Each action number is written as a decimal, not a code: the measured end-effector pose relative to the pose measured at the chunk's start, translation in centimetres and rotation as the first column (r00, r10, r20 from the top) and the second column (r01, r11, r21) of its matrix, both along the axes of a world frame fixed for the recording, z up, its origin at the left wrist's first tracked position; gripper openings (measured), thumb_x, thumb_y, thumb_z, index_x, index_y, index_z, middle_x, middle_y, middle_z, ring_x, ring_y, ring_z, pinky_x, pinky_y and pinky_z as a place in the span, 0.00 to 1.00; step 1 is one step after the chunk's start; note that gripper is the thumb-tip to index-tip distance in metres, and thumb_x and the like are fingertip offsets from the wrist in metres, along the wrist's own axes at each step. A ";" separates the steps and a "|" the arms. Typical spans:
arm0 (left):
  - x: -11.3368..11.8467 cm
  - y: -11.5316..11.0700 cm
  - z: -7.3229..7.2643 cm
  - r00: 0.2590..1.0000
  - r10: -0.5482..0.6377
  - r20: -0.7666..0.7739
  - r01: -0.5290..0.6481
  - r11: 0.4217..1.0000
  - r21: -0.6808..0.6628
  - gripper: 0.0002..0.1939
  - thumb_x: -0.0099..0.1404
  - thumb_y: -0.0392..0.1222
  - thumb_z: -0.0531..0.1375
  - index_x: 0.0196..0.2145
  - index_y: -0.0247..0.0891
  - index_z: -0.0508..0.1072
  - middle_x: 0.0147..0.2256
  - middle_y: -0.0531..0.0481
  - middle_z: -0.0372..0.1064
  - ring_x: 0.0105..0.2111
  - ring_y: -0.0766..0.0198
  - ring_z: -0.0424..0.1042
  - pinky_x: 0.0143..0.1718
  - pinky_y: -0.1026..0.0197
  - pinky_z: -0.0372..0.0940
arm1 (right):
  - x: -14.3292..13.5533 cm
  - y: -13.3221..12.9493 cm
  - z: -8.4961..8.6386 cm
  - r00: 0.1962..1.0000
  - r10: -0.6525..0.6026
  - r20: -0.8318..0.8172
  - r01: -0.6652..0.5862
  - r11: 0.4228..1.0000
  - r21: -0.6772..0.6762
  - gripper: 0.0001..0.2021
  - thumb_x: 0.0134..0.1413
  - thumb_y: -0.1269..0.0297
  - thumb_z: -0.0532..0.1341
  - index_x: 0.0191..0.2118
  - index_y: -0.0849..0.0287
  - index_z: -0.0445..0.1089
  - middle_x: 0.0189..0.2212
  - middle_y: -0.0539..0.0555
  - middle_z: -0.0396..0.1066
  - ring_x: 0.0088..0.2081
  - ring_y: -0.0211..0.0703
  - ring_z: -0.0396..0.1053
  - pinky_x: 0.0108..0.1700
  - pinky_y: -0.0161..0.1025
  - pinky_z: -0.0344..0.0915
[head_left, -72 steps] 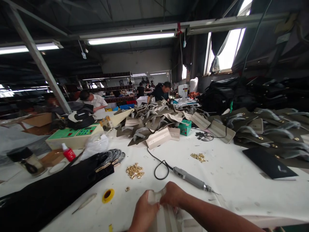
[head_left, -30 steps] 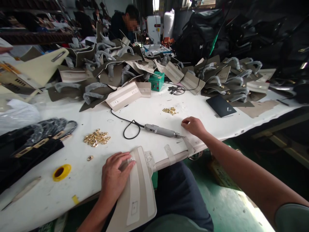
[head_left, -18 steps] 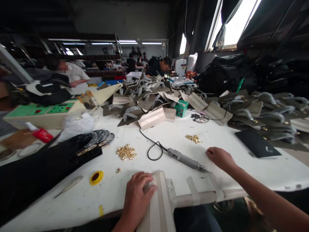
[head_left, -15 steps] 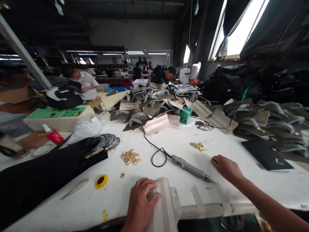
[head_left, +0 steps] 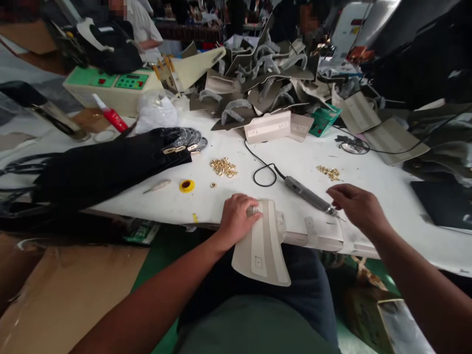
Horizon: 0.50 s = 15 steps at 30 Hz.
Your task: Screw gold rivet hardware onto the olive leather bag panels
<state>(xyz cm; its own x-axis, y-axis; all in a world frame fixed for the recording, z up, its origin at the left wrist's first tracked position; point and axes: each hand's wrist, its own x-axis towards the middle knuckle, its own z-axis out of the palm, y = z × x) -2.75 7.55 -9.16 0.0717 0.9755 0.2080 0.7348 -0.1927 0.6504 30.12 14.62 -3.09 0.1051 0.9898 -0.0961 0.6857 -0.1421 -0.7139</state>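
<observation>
My left hand point(head_left: 239, 219) grips the upper end of a beige panel point(head_left: 263, 246), which hangs partly over the table's front edge. My right hand point(head_left: 356, 204) is raised near the tip of a grey electric screwdriver point(head_left: 309, 195), its fingers pinched together; what they hold, if anything, is too small to tell. The screwdriver lies on the white table point(head_left: 236, 155) with its black cord looped behind it. A small pile of gold hardware point(head_left: 223, 167) lies left of the cord, and a smaller pile of gold pieces point(head_left: 329, 172) sits behind my right hand.
A yellow tape roll point(head_left: 187, 185) and black straps and fabric point(head_left: 110, 162) lie on the left. Behind are a red bottle point(head_left: 115, 119), a green-topped machine point(head_left: 110, 83) and heaped panels point(head_left: 267, 125). A black flat piece point(head_left: 446, 201) lies at right. People sit beyond.
The view has tilted down, showing my lap and both forearms. My right hand has come closer to the screwdriver's tip. My left hand still holds the beige panel.
</observation>
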 end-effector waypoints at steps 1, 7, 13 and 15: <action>0.0 0.0 0.0 1.000 -0.001 -0.001 0.001 1.000 0.000 0.12 0.60 0.41 0.71 0.41 0.46 0.78 0.47 0.52 0.80 0.54 0.53 0.71 0.57 0.46 0.62 | -2.3 -0.9 0.4 0.992 0.102 -0.074 -0.104 0.994 -0.026 0.16 0.54 0.47 0.64 0.36 0.55 0.76 0.25 0.52 0.74 0.27 0.45 0.71 0.33 0.40 0.67; 0.1 0.0 0.1 1.000 -0.010 -0.016 0.010 1.000 0.010 0.12 0.60 0.42 0.71 0.42 0.45 0.77 0.47 0.52 0.80 0.54 0.52 0.70 0.56 0.46 0.62 | -13.0 -2.6 -1.3 0.846 0.448 -0.289 -0.491 0.866 -0.094 0.14 0.59 0.51 0.62 0.35 0.56 0.76 0.30 0.50 0.73 0.29 0.40 0.68 0.33 0.36 0.65; 0.0 0.0 -0.1 1.000 -0.009 -0.012 0.009 1.000 -0.003 0.11 0.62 0.41 0.70 0.42 0.45 0.78 0.48 0.52 0.80 0.55 0.51 0.70 0.56 0.46 0.62 | -14.8 -1.6 -3.3 0.808 0.574 -0.133 -0.583 0.811 -0.045 0.09 0.61 0.58 0.61 0.35 0.54 0.78 0.36 0.51 0.76 0.39 0.44 0.73 0.44 0.38 0.65; 0.0 0.0 -0.1 1.000 -0.009 -0.010 0.009 1.000 -0.010 0.10 0.62 0.42 0.70 0.42 0.45 0.78 0.48 0.52 0.80 0.56 0.50 0.70 0.56 0.45 0.62 | -14.9 -1.6 -3.3 0.800 0.588 -0.120 -0.596 0.801 -0.053 0.09 0.61 0.59 0.61 0.35 0.54 0.78 0.35 0.51 0.76 0.40 0.45 0.73 0.45 0.39 0.65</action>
